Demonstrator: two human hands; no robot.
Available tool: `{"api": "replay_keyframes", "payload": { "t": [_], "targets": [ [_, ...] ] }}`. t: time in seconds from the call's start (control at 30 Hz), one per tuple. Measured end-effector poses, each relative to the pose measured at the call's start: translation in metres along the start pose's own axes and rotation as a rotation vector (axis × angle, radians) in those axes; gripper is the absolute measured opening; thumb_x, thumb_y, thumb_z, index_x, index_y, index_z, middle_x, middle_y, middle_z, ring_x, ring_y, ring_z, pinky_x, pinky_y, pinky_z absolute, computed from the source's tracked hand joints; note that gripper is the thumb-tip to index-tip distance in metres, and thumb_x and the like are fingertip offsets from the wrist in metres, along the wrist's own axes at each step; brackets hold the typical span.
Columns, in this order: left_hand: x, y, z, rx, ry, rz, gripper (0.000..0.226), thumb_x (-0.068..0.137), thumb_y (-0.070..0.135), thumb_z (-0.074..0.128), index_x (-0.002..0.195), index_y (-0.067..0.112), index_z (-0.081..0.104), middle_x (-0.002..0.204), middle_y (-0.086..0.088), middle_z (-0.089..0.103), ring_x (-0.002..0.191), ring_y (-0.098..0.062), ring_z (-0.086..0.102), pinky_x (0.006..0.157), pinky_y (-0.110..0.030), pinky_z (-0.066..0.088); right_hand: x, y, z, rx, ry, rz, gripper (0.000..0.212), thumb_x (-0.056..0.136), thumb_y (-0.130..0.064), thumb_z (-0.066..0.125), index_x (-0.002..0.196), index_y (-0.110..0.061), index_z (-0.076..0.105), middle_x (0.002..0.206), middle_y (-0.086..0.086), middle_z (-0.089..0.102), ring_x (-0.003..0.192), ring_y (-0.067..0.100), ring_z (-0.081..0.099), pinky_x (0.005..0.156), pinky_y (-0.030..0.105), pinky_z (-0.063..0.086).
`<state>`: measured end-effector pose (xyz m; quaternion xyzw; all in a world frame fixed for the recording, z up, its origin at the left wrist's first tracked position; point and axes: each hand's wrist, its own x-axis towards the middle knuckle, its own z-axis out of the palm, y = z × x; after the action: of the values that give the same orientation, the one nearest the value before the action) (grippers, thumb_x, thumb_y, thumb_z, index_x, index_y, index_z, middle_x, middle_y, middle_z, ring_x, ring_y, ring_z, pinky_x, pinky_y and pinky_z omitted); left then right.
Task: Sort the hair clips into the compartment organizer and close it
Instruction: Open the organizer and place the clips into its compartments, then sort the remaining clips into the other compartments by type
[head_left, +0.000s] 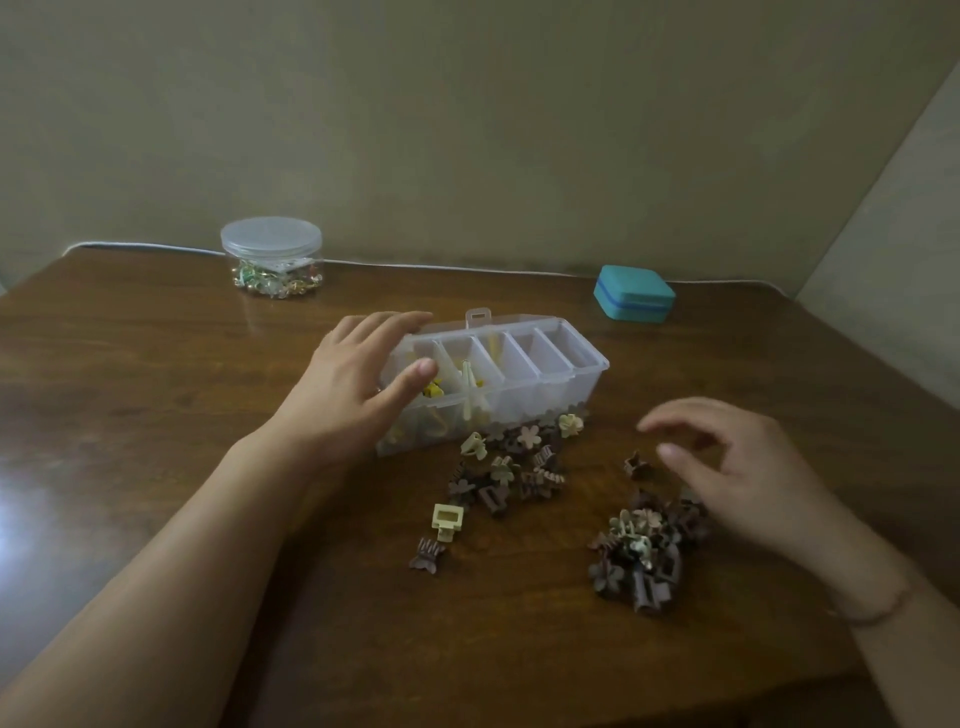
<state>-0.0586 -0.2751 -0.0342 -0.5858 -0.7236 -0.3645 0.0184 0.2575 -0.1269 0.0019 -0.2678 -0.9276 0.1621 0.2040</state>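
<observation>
Honestly, we're barely started: the clear organizer (524, 374) sits mid-counter (156, 415) with its lid open, only its left compartments holding a few yellowish clips, four on the right bare. Two piles of hair clips, one in front of it (506, 470) and one right (641, 551), wait outside, too tangled to count. Our left hand (358, 384) rests spread on the organizer's left end; our right hand (737, 467) hovers loosely curled, holding nothing.

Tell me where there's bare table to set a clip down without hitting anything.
Bare wood lies between the jar and the left hand, and along the near edge below both clip piles. Crowded: in front of the organizer, where clips lie scattered, and under the right hand by the second pile.
</observation>
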Motion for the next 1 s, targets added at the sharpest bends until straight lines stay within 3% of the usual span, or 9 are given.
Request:
{"api": "replay_keyframes", "payload": {
  "t": [0.23,0.33,0.47,0.53,0.63,0.73,0.87,1.0],
  "targets": [
    [-0.005,0.024,0.005,0.182,0.017,0.23,0.061,0.087,0.065,0.049,0.136,0.03,0.053,0.136,0.007,0.054,0.13,-0.02,0.041,0.107,-0.044,0.033,-0.052,0.041,0.01,0.017,-0.114,0.067,0.032,0.081,-0.029,0.073,0.104,-0.05,0.063,0.123,-0.037,0.049,0.127,-0.012,0.035,0.097,0.017,0.029],
    [-0.006,0.031,0.012,0.256,0.015,0.332,0.056,0.084,0.06,0.055,0.129,0.027,0.059,0.132,0.006,0.057,0.126,-0.02,0.047,0.105,-0.042,0.033,-0.056,0.047,0.021,0.015,-0.067,0.058,0.039,0.081,-0.027,0.074,0.109,-0.049,0.06,0.123,-0.036,0.049,0.127,-0.009,0.037,0.099,0.016,0.028],
    [-0.006,0.028,0.014,0.246,0.029,0.288,0.041,0.082,0.053,0.06,0.112,0.026,0.068,0.129,0.004,0.059,0.125,-0.026,0.047,0.102,-0.05,0.039,-0.053,0.052,0.026,0.032,0.047,0.085,0.032,0.08,-0.026,0.074,0.102,-0.047,0.062,0.119,-0.031,0.053,0.121,-0.01,0.042,0.097,0.015,0.031],
    [-0.005,0.025,0.015,0.22,0.042,0.279,0.026,0.083,0.037,0.071,0.106,0.026,0.069,0.128,0.003,0.06,0.124,-0.028,0.048,0.1,-0.056,0.042,-0.053,0.053,0.027,0.029,0.079,0.092,0.031,0.08,-0.024,0.074,0.099,-0.046,0.062,0.118,-0.029,0.053,0.12,-0.011,0.042,0.095,0.013,0.031],
    [-0.005,0.021,0.014,0.202,0.037,0.258,0.026,0.082,0.02,0.077,0.106,0.026,0.069,0.125,0.005,0.061,0.122,-0.026,0.048,0.099,-0.054,0.041,-0.056,0.053,0.029,0.007,0.092,0.082,0.026,0.08,-0.027,0.073,0.1,-0.04,0.065,0.116,-0.027,0.054,0.119,-0.011,0.042,0.092,0.011,0.032],
    [-0.006,0.016,0.009,0.236,0.043,0.249,0.022,0.085,0.022,0.07,0.107,0.025,0.069,0.123,0.006,0.062,0.12,-0.026,0.049,0.098,-0.053,0.041,-0.057,0.052,0.03,-0.004,0.091,0.071,0.024,0.079,-0.031,0.072,0.1,-0.038,0.065,0.114,-0.027,0.056,0.117,-0.011,0.044,0.09,0.01,0.034],
    [-0.006,0.011,-0.002,0.238,0.057,0.14,0.025,0.08,0.016,0.076,0.103,0.023,0.07,0.123,0.003,0.063,0.119,-0.03,0.051,0.094,-0.059,0.044,-0.057,0.054,0.032,-0.014,0.105,0.08,0.023,0.08,-0.035,0.07,0.102,-0.035,0.067,0.113,-0.022,0.058,0.115,-0.004,0.049,0.096,0.017,0.038],
    [-0.006,0.02,0.0,0.299,0.068,0.128,0.03,0.08,0.037,0.071,0.106,0.023,0.07,0.126,0.001,0.062,0.121,-0.03,0.05,0.098,-0.057,0.042,-0.058,0.047,0.029,-0.024,0.141,0.029,0.032,0.085,-0.054,0.058,0.111,-0.036,0.062,0.118,-0.029,0.052,0.119,-0.011,0.042,0.095,0.015,0.036]
  ]
}}
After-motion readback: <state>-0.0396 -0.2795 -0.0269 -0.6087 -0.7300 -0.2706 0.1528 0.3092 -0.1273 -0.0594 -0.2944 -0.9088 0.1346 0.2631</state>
